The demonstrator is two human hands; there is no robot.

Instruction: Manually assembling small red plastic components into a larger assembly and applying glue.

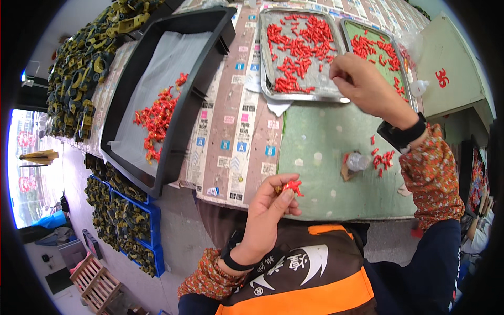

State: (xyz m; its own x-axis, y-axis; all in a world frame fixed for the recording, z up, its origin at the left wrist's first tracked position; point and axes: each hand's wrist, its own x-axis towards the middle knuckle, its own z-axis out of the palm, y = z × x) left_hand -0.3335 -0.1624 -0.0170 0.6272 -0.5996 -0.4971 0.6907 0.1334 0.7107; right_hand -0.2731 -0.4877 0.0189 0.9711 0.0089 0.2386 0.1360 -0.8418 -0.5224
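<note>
Nearest to me, my left hand (268, 210) pinches a small red star-shaped plastic piece (292, 187) between thumb and fingertips, just above the near edge of the green mat (325, 142). A little further out on that mat, to my right, a small clear cap (358, 160) sits on a brown scrap, with a loose handful of red pellets (383, 157) just beside it.

To my left, a long black tray (210, 68) lined with grey paper runs away from me; a scatter of red star pieces (157, 118) lies along its right side, the rest of the lining bare.

Further out, my right hand (362, 84) reaches over the near right corner of a metal tray (268, 89), fingers curled down and drawn together; whether they grip anything I cannot tell. That tray holds many small red pellets (299, 47) spread over its grey floor. Just beside it on the right stands a second metal tray (346, 26) with a green floor, holding fewer red pellets of its own (375, 47).

Off the table on my left, blue crates (152, 220) below and a heap at the far left corner (84, 68) hold dark green toy parts.
</note>
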